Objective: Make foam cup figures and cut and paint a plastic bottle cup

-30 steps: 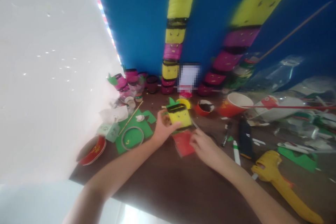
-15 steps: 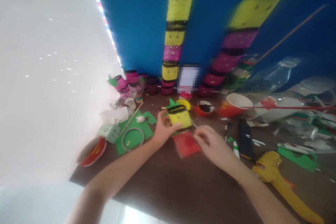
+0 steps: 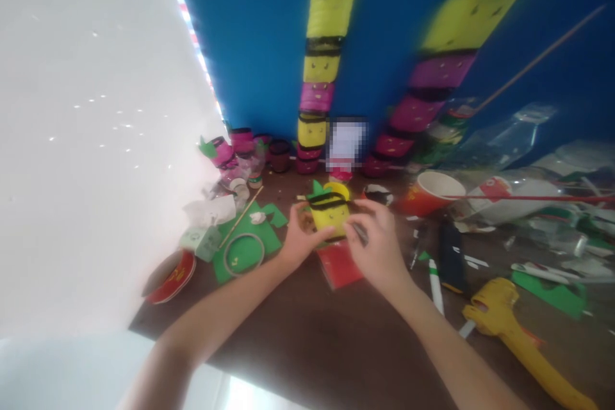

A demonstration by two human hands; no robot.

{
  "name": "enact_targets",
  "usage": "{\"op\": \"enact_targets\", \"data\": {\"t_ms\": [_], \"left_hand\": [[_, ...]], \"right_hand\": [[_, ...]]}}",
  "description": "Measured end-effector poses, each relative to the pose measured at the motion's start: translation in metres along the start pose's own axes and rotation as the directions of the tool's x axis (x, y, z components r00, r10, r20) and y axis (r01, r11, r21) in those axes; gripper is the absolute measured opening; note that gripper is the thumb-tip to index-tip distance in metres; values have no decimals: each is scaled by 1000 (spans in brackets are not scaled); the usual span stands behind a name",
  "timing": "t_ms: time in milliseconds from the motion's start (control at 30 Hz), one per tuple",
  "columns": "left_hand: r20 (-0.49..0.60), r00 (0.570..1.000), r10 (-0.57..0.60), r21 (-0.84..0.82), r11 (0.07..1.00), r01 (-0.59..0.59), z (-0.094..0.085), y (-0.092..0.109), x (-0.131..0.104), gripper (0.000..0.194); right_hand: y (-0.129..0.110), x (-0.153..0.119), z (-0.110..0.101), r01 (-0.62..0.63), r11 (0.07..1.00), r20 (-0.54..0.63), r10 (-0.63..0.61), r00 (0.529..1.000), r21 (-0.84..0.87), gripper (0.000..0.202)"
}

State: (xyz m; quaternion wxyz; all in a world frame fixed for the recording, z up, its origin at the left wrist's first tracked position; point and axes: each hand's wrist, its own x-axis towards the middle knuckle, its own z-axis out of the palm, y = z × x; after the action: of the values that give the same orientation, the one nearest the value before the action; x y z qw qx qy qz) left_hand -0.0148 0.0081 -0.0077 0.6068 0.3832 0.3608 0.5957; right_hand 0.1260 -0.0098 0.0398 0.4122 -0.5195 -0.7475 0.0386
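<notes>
My left hand (image 3: 302,237) is closed around the left side of a small yellow painted cup (image 3: 332,221) with a black band, green paper leaves and a small drawn-on or stuck-on face. The thumb lies across its lower front. At the cup's right side is my right hand (image 3: 377,240), its fingertips pinched together close against the face. Whatever is between those fingertips is too small or hidden to name. Beneath both hands lies a red square sheet (image 3: 340,269) on the dark table, partly covered by the right hand.
Left are a green sheet (image 3: 271,240), a tape ring (image 3: 244,255) and a red paper bowl (image 3: 173,277). Right lie a yellow glue gun (image 3: 497,307), a marker (image 3: 435,285) and a red-and-white paper cup (image 3: 435,192). Stacked yellow-and-pink towers (image 3: 317,96) stand against the blue wall.
My right hand has moved up and left, from over the red sheet to the cup's right side. My left hand still holds the cup in about the same place.
</notes>
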Motion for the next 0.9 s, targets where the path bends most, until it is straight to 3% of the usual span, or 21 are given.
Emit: {"op": "enact_targets", "data": {"t_ms": [533, 767, 900], "left_hand": [[-2, 1000, -16, 15, 1000, 16, 1, 0, -1, 74], [4, 1000, -15, 25, 1000, 14, 0, -1, -1, 72], [12, 1000, -6, 32, 999, 5, -1, -1, -1, 70]], "right_hand": [[3, -3, 2, 32, 999, -13, -32, 999, -29, 9], [-3, -4, -5, 44, 993, -120, -58, 991, -112, 7], [2, -13, -10, 146, 967, -74, -165, 984, -210, 13]]}}
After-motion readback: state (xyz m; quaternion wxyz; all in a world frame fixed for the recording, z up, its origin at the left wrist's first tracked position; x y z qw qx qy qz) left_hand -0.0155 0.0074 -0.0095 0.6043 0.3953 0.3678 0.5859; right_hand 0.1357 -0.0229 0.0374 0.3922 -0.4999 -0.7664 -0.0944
